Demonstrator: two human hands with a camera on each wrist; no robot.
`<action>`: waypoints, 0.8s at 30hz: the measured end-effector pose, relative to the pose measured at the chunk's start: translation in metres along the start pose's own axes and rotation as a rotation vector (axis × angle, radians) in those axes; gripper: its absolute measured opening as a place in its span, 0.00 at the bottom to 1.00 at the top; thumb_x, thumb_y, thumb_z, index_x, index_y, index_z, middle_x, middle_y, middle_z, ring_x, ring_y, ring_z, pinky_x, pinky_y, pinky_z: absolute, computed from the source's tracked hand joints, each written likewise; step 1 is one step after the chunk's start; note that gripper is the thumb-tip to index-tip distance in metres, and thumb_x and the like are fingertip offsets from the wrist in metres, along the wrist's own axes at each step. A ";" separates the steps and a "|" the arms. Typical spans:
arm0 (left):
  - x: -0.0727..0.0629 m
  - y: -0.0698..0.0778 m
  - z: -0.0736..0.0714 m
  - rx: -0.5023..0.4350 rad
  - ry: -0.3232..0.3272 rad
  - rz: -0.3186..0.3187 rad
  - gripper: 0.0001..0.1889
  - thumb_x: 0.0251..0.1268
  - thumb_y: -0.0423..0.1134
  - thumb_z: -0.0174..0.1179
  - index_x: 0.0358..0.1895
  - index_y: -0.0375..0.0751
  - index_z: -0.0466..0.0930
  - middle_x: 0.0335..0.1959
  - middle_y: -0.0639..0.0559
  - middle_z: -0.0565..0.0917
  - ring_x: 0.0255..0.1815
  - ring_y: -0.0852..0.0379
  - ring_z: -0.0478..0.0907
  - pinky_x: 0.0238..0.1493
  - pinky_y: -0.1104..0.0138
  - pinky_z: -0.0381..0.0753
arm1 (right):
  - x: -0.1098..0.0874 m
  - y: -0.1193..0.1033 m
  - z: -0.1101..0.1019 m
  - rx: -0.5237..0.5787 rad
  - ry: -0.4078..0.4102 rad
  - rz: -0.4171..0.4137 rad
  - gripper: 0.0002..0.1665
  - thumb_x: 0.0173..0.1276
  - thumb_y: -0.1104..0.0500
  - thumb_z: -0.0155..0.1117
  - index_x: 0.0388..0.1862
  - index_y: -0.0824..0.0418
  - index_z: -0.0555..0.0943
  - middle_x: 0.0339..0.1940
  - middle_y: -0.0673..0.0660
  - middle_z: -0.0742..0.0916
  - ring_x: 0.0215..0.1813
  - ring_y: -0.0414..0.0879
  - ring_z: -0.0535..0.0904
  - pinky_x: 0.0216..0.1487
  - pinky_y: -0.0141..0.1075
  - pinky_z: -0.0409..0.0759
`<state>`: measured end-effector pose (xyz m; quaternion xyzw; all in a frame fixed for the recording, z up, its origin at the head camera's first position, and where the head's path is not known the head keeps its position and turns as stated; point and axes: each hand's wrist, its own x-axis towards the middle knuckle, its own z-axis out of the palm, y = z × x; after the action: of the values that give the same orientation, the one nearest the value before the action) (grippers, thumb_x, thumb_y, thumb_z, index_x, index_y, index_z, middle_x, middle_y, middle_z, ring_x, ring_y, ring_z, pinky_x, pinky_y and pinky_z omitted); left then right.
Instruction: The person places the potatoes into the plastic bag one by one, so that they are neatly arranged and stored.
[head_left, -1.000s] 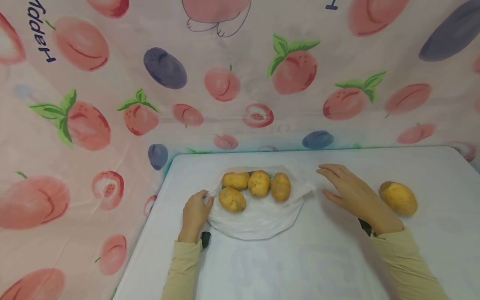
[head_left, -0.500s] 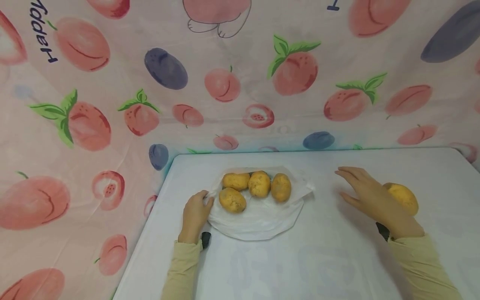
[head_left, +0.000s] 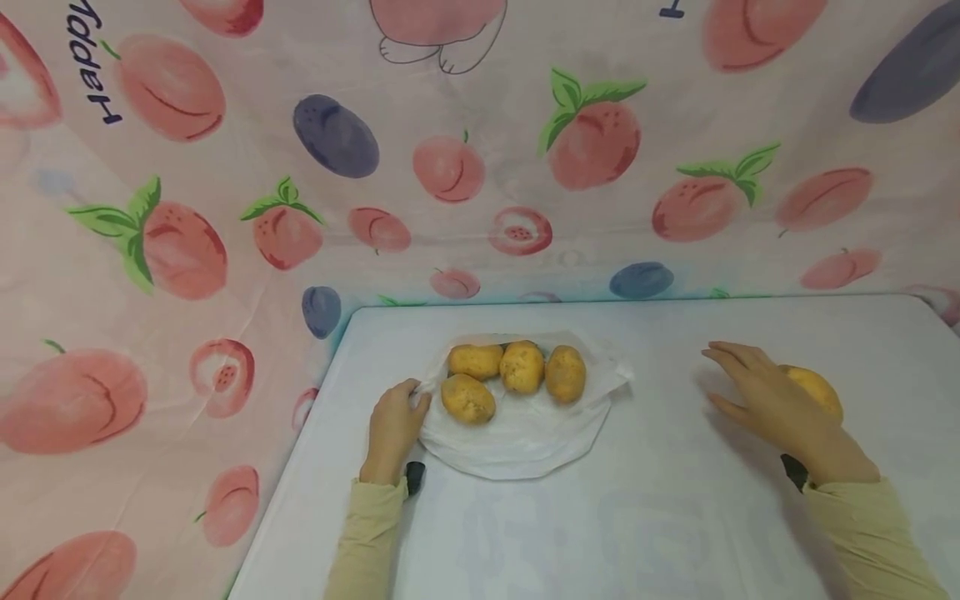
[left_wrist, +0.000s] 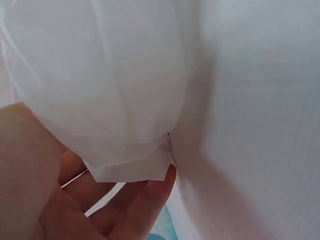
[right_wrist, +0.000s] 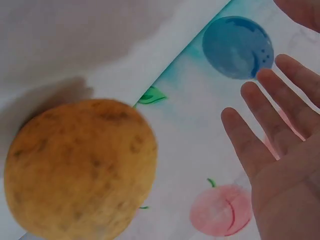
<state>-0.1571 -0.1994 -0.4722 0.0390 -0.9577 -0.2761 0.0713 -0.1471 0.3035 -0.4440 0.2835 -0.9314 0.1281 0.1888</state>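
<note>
A thin white plastic bag point(head_left: 517, 446) lies flat on the table, with several yellow-brown potatoes point(head_left: 522, 367) grouped on its far part. At its left edge, my left hand point(head_left: 393, 429) holds the film between thumb and fingers; the left wrist view shows the bag's corner point(left_wrist: 132, 170) against the fingers. My right hand point(head_left: 780, 417) hovers to the right of the bag with straight, spread fingers and nothing in them. Another potato point(head_left: 817, 387) sits beyond it, partly hidden by the hand in the head view. That potato point(right_wrist: 82, 170) looms large beside the open palm in the right wrist view.
The white-covered table point(head_left: 660, 542) meets a fruit-printed curtain point(head_left: 517, 150) at its back edge and left side. A dark wrist strap piece point(head_left: 416, 478) shows by the left sleeve, and another point(head_left: 795, 472) by the right.
My right hand has moved right, away from the bag and over toward the lone potato, now covering part of it. The left hand and the bag have stayed in place.
</note>
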 end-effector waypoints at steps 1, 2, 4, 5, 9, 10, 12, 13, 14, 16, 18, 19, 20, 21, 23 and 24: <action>0.000 0.000 0.001 0.001 0.002 0.001 0.16 0.69 0.40 0.62 0.53 0.33 0.83 0.51 0.37 0.85 0.54 0.38 0.81 0.56 0.48 0.78 | -0.002 0.002 0.000 -0.003 0.006 0.001 0.42 0.45 0.68 0.80 0.60 0.74 0.72 0.59 0.71 0.75 0.57 0.67 0.72 0.48 0.62 0.77; 0.001 0.000 0.001 -0.002 0.003 -0.002 0.16 0.69 0.40 0.62 0.53 0.34 0.83 0.51 0.38 0.85 0.55 0.38 0.81 0.56 0.48 0.78 | -0.004 0.004 -0.001 -0.008 0.012 0.005 0.42 0.45 0.68 0.79 0.60 0.73 0.72 0.60 0.71 0.75 0.57 0.68 0.72 0.48 0.63 0.76; 0.001 0.000 0.001 -0.004 0.007 -0.003 0.16 0.68 0.40 0.62 0.53 0.34 0.83 0.52 0.38 0.85 0.55 0.38 0.81 0.57 0.48 0.78 | -0.008 0.008 -0.001 -0.021 0.023 0.010 0.35 0.55 0.62 0.76 0.59 0.73 0.73 0.60 0.72 0.75 0.57 0.70 0.71 0.47 0.63 0.75; 0.001 0.000 0.001 -0.004 0.008 -0.001 0.16 0.68 0.40 0.62 0.53 0.34 0.83 0.52 0.37 0.85 0.55 0.38 0.81 0.57 0.48 0.78 | -0.010 0.010 -0.001 -0.029 0.030 0.014 0.32 0.62 0.56 0.72 0.59 0.73 0.73 0.60 0.73 0.74 0.57 0.71 0.70 0.48 0.64 0.74; 0.000 0.001 0.001 -0.004 0.002 0.000 0.16 0.68 0.40 0.62 0.53 0.33 0.83 0.52 0.37 0.85 0.55 0.38 0.81 0.57 0.48 0.78 | -0.020 0.018 0.001 -0.075 0.035 0.041 0.51 0.73 0.28 0.30 0.57 0.74 0.72 0.61 0.75 0.72 0.57 0.74 0.67 0.54 0.64 0.68; 0.000 0.001 0.001 -0.002 0.000 0.001 0.16 0.68 0.40 0.62 0.53 0.33 0.83 0.52 0.37 0.85 0.55 0.38 0.81 0.57 0.48 0.78 | -0.022 0.021 0.002 -0.081 0.033 0.050 0.57 0.69 0.25 0.20 0.57 0.74 0.72 0.61 0.75 0.71 0.57 0.74 0.67 0.55 0.64 0.66; 0.000 0.001 0.001 -0.001 -0.001 0.002 0.16 0.68 0.40 0.62 0.53 0.33 0.83 0.51 0.37 0.85 0.55 0.38 0.81 0.56 0.48 0.78 | -0.025 0.024 0.001 -0.088 0.016 0.071 0.56 0.70 0.25 0.23 0.57 0.75 0.71 0.61 0.77 0.70 0.58 0.76 0.65 0.57 0.64 0.63; 0.000 0.001 0.000 0.002 -0.002 0.003 0.16 0.68 0.40 0.62 0.53 0.33 0.82 0.52 0.37 0.85 0.55 0.38 0.81 0.56 0.48 0.78 | -0.026 0.025 0.001 -0.085 0.003 0.089 0.50 0.74 0.28 0.35 0.58 0.75 0.70 0.62 0.78 0.69 0.59 0.76 0.63 0.58 0.65 0.61; 0.000 0.001 0.000 0.002 -0.002 0.002 0.16 0.68 0.40 0.62 0.53 0.33 0.82 0.52 0.37 0.85 0.55 0.38 0.81 0.57 0.48 0.78 | -0.027 0.026 0.001 -0.076 -0.008 0.105 0.43 0.75 0.34 0.48 0.58 0.76 0.70 0.62 0.79 0.68 0.60 0.78 0.62 0.59 0.66 0.60; 0.000 0.001 0.000 0.005 -0.001 0.003 0.16 0.68 0.40 0.62 0.53 0.33 0.82 0.51 0.37 0.85 0.55 0.38 0.81 0.56 0.48 0.78 | -0.028 0.027 0.001 -0.068 -0.032 0.149 0.38 0.64 0.49 0.70 0.59 0.77 0.69 0.63 0.82 0.66 0.61 0.80 0.59 0.61 0.69 0.57; 0.000 0.001 -0.001 0.006 0.000 0.003 0.16 0.68 0.40 0.62 0.53 0.33 0.82 0.51 0.37 0.85 0.55 0.38 0.81 0.56 0.48 0.78 | -0.030 0.028 0.001 -0.060 -0.063 0.197 0.44 0.46 0.62 0.78 0.59 0.78 0.68 0.63 0.84 0.64 0.63 0.82 0.57 0.62 0.71 0.55; 0.000 0.001 -0.001 0.005 0.000 0.002 0.16 0.68 0.40 0.62 0.53 0.33 0.82 0.51 0.37 0.85 0.55 0.38 0.81 0.56 0.48 0.78 | -0.030 0.028 0.001 -0.063 -0.072 0.209 0.46 0.42 0.64 0.79 0.59 0.79 0.67 0.63 0.85 0.64 0.63 0.82 0.56 0.63 0.71 0.54; 0.000 0.001 -0.001 0.003 -0.001 0.002 0.16 0.68 0.40 0.62 0.53 0.33 0.82 0.51 0.37 0.85 0.55 0.38 0.81 0.56 0.48 0.78 | -0.032 0.029 0.001 -0.066 -0.084 0.219 0.47 0.41 0.64 0.79 0.59 0.80 0.67 0.62 0.86 0.64 0.63 0.82 0.56 0.63 0.71 0.54; 0.000 0.001 -0.001 0.001 -0.001 0.002 0.16 0.68 0.40 0.62 0.53 0.32 0.82 0.52 0.37 0.85 0.55 0.38 0.81 0.56 0.48 0.78 | -0.033 0.030 0.001 -0.066 -0.095 0.228 0.47 0.42 0.64 0.79 0.59 0.81 0.66 0.62 0.86 0.64 0.62 0.81 0.56 0.63 0.71 0.54; 0.000 0.001 -0.001 -0.001 -0.001 0.002 0.17 0.69 0.40 0.62 0.54 0.32 0.82 0.52 0.37 0.85 0.56 0.38 0.81 0.57 0.48 0.78 | -0.037 0.031 0.002 -0.056 -0.121 0.242 0.48 0.43 0.65 0.78 0.59 0.82 0.63 0.60 0.87 0.64 0.62 0.81 0.57 0.64 0.70 0.54; 0.000 0.000 -0.001 -0.001 -0.001 0.003 0.17 0.69 0.40 0.62 0.54 0.32 0.82 0.52 0.37 0.85 0.56 0.38 0.81 0.57 0.48 0.78 | -0.039 0.032 0.002 -0.057 -0.129 0.241 0.47 0.44 0.65 0.78 0.58 0.83 0.63 0.59 0.87 0.65 0.61 0.80 0.58 0.63 0.70 0.55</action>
<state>-0.1572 -0.1997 -0.4712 0.0376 -0.9576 -0.2766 0.0711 -0.1366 0.3473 -0.4665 0.1718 -0.9722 0.1048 0.1197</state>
